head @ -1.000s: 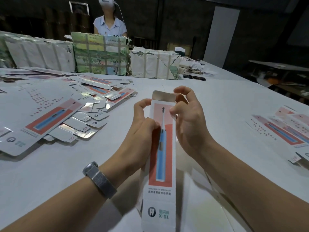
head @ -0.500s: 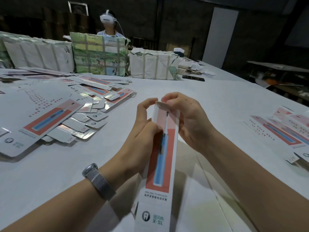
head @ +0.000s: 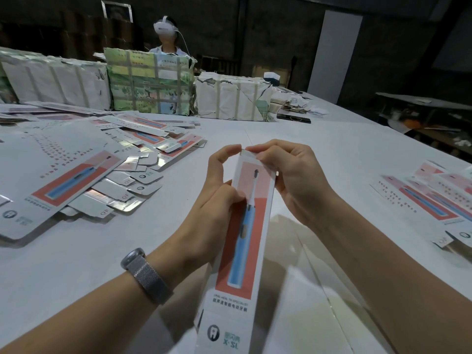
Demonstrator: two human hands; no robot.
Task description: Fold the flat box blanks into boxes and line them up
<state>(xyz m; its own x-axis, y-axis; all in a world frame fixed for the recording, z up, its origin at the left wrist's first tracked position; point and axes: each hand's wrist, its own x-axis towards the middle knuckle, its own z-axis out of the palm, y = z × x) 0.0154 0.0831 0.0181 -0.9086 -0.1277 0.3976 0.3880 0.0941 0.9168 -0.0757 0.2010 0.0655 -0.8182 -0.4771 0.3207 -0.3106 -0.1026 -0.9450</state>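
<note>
A long narrow box (head: 240, 251), white with a red panel and a blue toothbrush picture, is held above the white table (head: 332, 154), its far end pointing away from me. My left hand (head: 217, 198) grips its left side, thumb and forefinger curled up near the top. My right hand (head: 291, 180) holds the top right and its fingertips press the end flap down. A heap of flat blanks (head: 84, 169) lies at left. More printed pieces (head: 434, 198) lie at right; I cannot tell if they are folded.
Taped paper-wrapped bundles (head: 150, 83) stand in a row at the table's far side, with a person wearing a headset (head: 166, 34) behind them. A dark flat object (head: 293, 118) and scraps lie at the far right. A second table (head: 429, 103) stands beyond.
The silver end flap that stood open a second ago is now folded down under my right fingertips. The box has tilted slightly, its top leaning right.
</note>
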